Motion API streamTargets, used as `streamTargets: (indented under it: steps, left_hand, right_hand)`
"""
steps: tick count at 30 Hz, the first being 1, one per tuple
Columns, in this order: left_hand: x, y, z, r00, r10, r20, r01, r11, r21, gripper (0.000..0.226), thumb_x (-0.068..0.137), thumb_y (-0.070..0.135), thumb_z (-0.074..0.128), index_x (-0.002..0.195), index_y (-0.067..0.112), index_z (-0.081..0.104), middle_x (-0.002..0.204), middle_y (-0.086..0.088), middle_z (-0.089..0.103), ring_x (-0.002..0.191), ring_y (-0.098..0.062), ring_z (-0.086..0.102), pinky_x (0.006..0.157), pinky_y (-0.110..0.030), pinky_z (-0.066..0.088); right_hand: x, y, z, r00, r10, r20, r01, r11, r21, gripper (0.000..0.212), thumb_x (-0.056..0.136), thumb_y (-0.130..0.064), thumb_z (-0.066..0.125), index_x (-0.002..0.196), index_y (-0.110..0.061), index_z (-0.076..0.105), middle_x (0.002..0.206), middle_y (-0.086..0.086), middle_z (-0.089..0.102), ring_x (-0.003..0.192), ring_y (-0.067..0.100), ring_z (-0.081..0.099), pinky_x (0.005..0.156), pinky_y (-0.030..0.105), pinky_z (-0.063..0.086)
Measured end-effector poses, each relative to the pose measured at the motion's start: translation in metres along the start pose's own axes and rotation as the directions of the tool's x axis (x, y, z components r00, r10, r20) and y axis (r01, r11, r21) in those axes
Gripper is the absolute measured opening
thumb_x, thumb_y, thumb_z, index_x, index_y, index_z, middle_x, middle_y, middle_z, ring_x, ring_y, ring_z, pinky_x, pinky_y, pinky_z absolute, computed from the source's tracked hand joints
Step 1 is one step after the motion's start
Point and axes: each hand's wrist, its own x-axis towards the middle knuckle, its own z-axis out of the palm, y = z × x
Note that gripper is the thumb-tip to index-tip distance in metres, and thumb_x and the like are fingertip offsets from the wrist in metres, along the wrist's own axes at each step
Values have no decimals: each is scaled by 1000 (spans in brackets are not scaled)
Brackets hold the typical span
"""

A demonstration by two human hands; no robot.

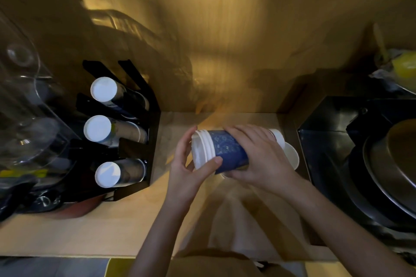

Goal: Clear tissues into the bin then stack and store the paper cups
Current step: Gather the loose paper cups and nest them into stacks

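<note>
A stack of blue paper cups [225, 150] with white rims lies sideways above the wooden counter, rims pointing left. My left hand [189, 164] grips the rim end, thumb across the lower edge. My right hand [258, 153] wraps over the blue body from the right. Behind my right hand a white cup [291, 156] shows, and another white cup end [278, 136] pokes out above it. A black cup holder [135, 132] at the left carries three rows of stacked cups [103, 129] lying with white bases toward me. No tissues are visible.
A black bin or box [326, 141] with a round metal lid stands at the right. Clear plastic containers [24, 105] crowd the far left. The wooden counter [112, 220] runs along the front, with a wooden back wall behind.
</note>
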Motion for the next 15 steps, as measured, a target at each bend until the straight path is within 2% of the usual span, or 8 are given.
streamTargets:
  steps: [4,7,9,13,15]
  left_hand:
    - [2,-1,3,1000,-10,3,10,1000,-8,73,50,36,76,116,46,48,122,21,50,114,0,50,69,-7,49]
    - [4,-2,7,1000,-19,-3,19,998,-63,72,57,15,78,119,39,49,118,20,52,105,8,55,66,-5,48]
    - [5,-5,8,999,-36,-8,35,996,-84,78,58,9,79,125,33,47,116,18,54,99,13,57,67,-6,49]
    - [6,-11,9,992,-124,-36,116,979,-168,76,49,29,80,118,41,52,122,10,59,111,-5,57,69,-14,53]
    - [5,-12,10,983,-177,-38,164,958,-235,66,51,28,79,111,43,55,121,7,60,112,-12,58,70,-20,54]
  right_hand:
    - [-3,6,2,1000,16,-23,-16,999,28,85,58,-46,79,132,-23,43,126,-1,57,116,20,51,97,27,28]
    - [-5,8,4,999,10,-44,-9,1000,3,85,58,-47,80,131,-22,44,125,0,58,115,20,52,97,31,34]
    - [-6,9,6,999,15,-50,-15,1000,-7,85,58,-47,79,130,-22,43,125,0,58,115,21,53,98,35,37]
    - [-9,11,8,997,-27,-71,19,994,-112,86,57,-45,81,130,-20,42,124,2,59,115,22,54,100,37,39]
    - [-10,12,9,994,-59,-96,42,986,-164,84,57,-41,80,129,-18,44,122,4,60,114,23,55,102,38,37]
